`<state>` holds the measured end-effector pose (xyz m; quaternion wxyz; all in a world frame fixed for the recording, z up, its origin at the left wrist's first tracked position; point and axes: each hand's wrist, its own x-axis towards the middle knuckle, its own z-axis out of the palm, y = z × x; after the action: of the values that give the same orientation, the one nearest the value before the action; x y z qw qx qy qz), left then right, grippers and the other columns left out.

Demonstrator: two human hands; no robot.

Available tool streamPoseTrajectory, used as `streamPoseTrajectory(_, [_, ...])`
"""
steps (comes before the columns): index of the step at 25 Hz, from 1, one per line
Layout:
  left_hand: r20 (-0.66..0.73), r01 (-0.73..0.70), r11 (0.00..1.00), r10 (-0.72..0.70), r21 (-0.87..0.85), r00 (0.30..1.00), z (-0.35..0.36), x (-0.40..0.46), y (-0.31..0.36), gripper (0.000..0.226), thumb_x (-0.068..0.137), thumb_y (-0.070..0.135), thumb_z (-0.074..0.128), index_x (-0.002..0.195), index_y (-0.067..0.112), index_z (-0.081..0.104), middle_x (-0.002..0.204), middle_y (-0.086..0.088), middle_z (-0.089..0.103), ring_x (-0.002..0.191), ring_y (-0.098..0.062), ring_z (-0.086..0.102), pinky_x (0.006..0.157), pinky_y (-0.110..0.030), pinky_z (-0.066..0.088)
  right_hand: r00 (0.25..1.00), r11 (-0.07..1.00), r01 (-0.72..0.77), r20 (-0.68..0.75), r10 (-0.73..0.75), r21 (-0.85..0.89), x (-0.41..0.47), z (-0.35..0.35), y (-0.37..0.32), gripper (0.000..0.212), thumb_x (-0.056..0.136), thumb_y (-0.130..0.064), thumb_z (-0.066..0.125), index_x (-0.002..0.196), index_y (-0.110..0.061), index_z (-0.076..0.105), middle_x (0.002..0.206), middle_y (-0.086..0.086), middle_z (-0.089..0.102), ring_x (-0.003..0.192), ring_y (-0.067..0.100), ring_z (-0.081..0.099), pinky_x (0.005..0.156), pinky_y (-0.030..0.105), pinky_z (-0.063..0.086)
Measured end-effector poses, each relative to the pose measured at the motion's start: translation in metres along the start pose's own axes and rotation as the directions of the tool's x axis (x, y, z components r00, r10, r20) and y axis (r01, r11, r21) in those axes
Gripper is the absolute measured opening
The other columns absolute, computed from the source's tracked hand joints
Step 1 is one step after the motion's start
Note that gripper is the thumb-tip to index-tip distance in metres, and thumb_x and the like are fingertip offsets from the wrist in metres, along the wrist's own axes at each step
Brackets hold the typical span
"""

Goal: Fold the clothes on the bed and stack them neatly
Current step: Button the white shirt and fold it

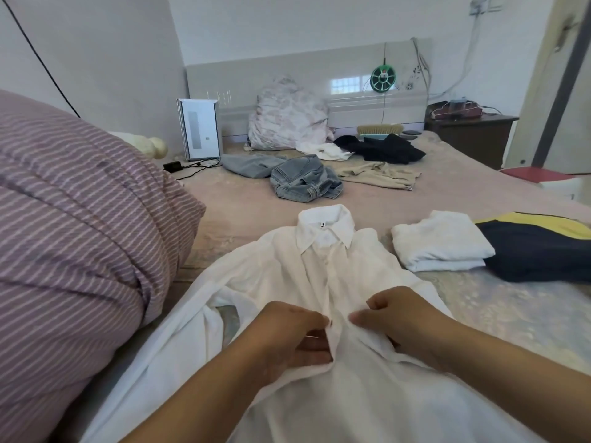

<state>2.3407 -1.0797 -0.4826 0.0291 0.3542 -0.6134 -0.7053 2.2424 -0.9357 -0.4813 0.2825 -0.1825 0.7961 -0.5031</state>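
A bed [479, 302] under a pale patterned cover fills the room from the near edge to a glossy headboard [287, 68]. A striped purple quilt [70, 225] is bunched high along its left side. Spread front-up across the near half lies a white shirt [351, 266], collar pointing toward the headboard, its left sleeve trailing off toward the quilt. A person's two bare hands meet at the shirt's front placket: the left hand [287, 334] pinches the fabric edge between curled fingers and thumb, and the right hand [399, 318], just beside it, grips the opposite edge with its fingers curled into the cloth.

To the right of the shirt sits a navy and yellow garment [537, 247], folded flat, with a folded white top [441, 241] touching its left edge. Farther up the bed, unfolded clothes lie scattered: crumpled jeans [303, 180] in the middle, a grey garment [249, 164] just left of them, a beige shirt [380, 174] to their right, and a black heap [383, 148] beyond, beside a small white piece [323, 150]. A floral pillow [287, 119] leans against the headboard, with a white box [201, 132] standing upright to its left and a brush [379, 129] lying to its right. A green reel [383, 79] hangs on the headboard. A dark nightstand [470, 135] stands at the bed's far right corner.
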Motion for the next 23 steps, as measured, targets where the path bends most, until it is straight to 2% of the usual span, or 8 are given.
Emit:
streamPoseTrajectory(2, [-0.001, 0.006, 0.999, -0.006, -0.039, 1.000, -0.001, 0.001, 0.003, 0.014, 0.092, -0.002, 0.067, 0.102, -0.012, 0.069, 0.088, -0.023, 0.072, 0.079, -0.034, 0.070, 0.077, -0.045, 0.062, 1.000, 0.996, 0.018, 0.009, -0.019, 0.082, 0.000, -0.002, -0.006, 0.057, 0.095, -0.011, 0.067, 0.057, -0.021, 0.026, 0.058, 0.001, 0.017, 0.052, 0.017, 0.020, 0.053, 0.029, 0.017])
streamPoseTrajectory(7, [0.004, -0.019, 0.992, 0.020, -0.121, 1.000, 0.001, 0.004, -0.015, 0.015, 0.095, 0.001, 0.063, 0.104, -0.010, 0.069, 0.096, -0.027, 0.074, 0.090, -0.038, 0.072, 0.083, -0.047, 0.060, 0.999, 1.000, 0.026, 0.020, -0.026, -0.003, 0.004, 0.002, 0.009, 0.050, 0.101, -0.017, 0.061, 0.059, -0.020, 0.034, 0.058, 0.000, 0.029, 0.054, 0.012, 0.029, 0.052, 0.027, 0.023])
streamPoseTrajectory(13, [-0.030, -0.107, 0.984, 0.103, -0.140, 0.994, 0.002, 0.015, -0.022, 0.016, 0.098, 0.006, 0.061, 0.103, -0.007, 0.069, 0.092, -0.025, 0.074, 0.079, -0.033, 0.070, 0.071, -0.038, 0.060, 0.998, 0.970, -0.067, 0.007, 0.067, 0.235, 0.011, -0.003, 0.012, 0.037, 0.106, -0.018, 0.052, 0.070, -0.013, 0.055, 0.065, 0.002, 0.054, 0.058, 0.010, 0.049, 0.057, 0.022, 0.039])
streamPoseTrajectory(17, [0.000, -0.153, 0.978, 0.155, -0.145, 0.988, 0.013, 0.018, -0.013, 0.016, 0.098, 0.007, 0.062, 0.101, -0.006, 0.071, 0.092, -0.023, 0.074, 0.079, -0.031, 0.070, 0.073, -0.037, 0.060, 0.999, 0.988, -0.018, 0.040, 0.012, 0.156, 0.009, -0.002, 0.007, 0.036, 0.103, -0.038, 0.056, 0.087, -0.008, 0.067, 0.076, 0.003, 0.062, 0.068, 0.014, 0.057, 0.065, 0.027, 0.046])
streamPoseTrajectory(19, [0.033, -0.156, 0.974, 0.163, -0.163, 0.986, 0.016, 0.020, -0.014, 0.018, 0.099, 0.008, 0.061, 0.100, -0.006, 0.073, 0.095, -0.024, 0.075, 0.085, -0.032, 0.072, 0.078, -0.038, 0.061, 0.999, 0.986, -0.010, 0.051, 0.001, 0.167, 0.007, 0.002, 0.010, 0.037, 0.099, -0.042, 0.063, 0.077, -0.013, 0.067, 0.070, 0.001, 0.061, 0.065, 0.012, 0.056, 0.063, 0.026, 0.045])
streamPoseTrajectory(21, [0.063, -0.145, 0.971, 0.159, -0.189, 0.985, 0.018, 0.022, -0.023, 0.020, 0.100, 0.008, 0.059, 0.101, -0.006, 0.073, 0.097, -0.025, 0.075, 0.092, -0.035, 0.072, 0.080, -0.038, 0.062, 0.999, 0.994, 0.039, 0.030, -0.042, 0.104, 0.008, 0.004, 0.017, 0.038, 0.096, -0.034, 0.069, 0.064, -0.017, 0.057, 0.060, -0.001, 0.050, 0.057, 0.009, 0.047, 0.057, 0.025, 0.039])
streamPoseTrajectory(23, [0.075, -0.123, 0.967, 0.142, -0.221, 0.987, 0.018, 0.023, -0.032, 0.021, 0.100, 0.007, 0.058, 0.103, -0.008, 0.072, 0.098, -0.026, 0.074, 0.095, -0.037, 0.072, 0.080, -0.037, 0.062, 0.997, 0.992, 0.075, 0.015, -0.077, 0.098, 0.010, 0.005, 0.024, 0.039, 0.096, -0.024, 0.069, 0.061, -0.017, 0.053, 0.058, -0.001, 0.043, 0.054, 0.010, 0.039, 0.053, 0.026, 0.033])
